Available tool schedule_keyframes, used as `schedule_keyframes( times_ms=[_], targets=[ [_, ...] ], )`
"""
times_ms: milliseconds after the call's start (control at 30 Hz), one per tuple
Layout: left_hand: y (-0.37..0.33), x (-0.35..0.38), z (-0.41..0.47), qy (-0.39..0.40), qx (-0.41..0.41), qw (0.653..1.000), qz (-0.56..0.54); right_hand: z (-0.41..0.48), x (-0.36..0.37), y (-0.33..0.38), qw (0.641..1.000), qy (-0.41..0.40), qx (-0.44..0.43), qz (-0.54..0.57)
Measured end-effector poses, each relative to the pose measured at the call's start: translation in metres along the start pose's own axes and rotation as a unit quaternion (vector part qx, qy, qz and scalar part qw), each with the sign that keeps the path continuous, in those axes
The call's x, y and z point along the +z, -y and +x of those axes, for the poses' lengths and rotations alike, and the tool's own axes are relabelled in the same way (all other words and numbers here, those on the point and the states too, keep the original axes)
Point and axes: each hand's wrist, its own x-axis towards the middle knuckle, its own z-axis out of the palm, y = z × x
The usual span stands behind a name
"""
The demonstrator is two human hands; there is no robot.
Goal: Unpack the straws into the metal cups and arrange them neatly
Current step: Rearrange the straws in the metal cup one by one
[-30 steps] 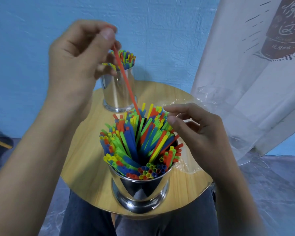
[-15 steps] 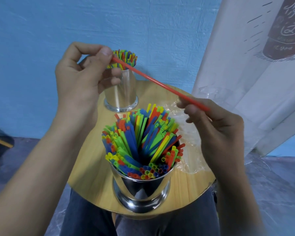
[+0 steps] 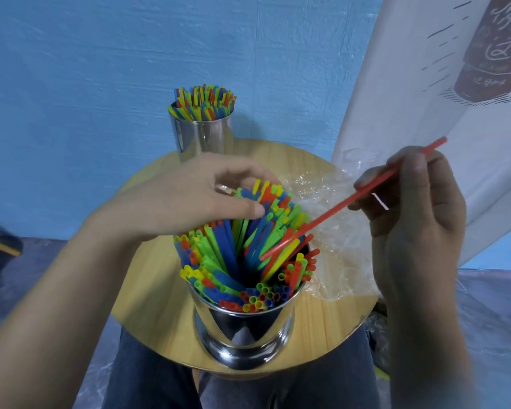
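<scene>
right hand [image 3: 416,219] — pinching red straw [image 3: 331,215], over cup [image 3: 242,329]

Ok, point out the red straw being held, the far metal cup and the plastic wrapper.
red straw [image 3: 331,214], head view, middle of its shaft
far metal cup [image 3: 202,137], head view, shiny side wall
plastic wrapper [image 3: 340,255], head view, crumpled clear film

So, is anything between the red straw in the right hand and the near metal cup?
Only the packed straws already in the near cup: the red straw rests its lower tip among their tops, right side. The left hand touches the bundle's far side, off that path.
</scene>
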Motion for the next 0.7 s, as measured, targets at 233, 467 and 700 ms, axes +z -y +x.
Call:
schedule_keyframes(
  times_ms=[233, 467, 700],
  targets=[
    [-0.005, 0.0, 0.01, 0.002, 0.015, 0.998, 0.053, -0.007, 0.006, -0.01, 0.975, 0.164, -0.023, -0.15],
    [-0.003, -0.001, 0.011, 0.019, 0.032, 0.997, 0.061, -0.008, 0.005, -0.014, 0.967, 0.188, 0.005, -0.174],
    [-0.008, 0.0, 0.012, 0.03, 0.043, 0.995, 0.08, -0.008, 0.002, -0.017, 0.953, 0.216, -0.02, -0.21]
  ],
)
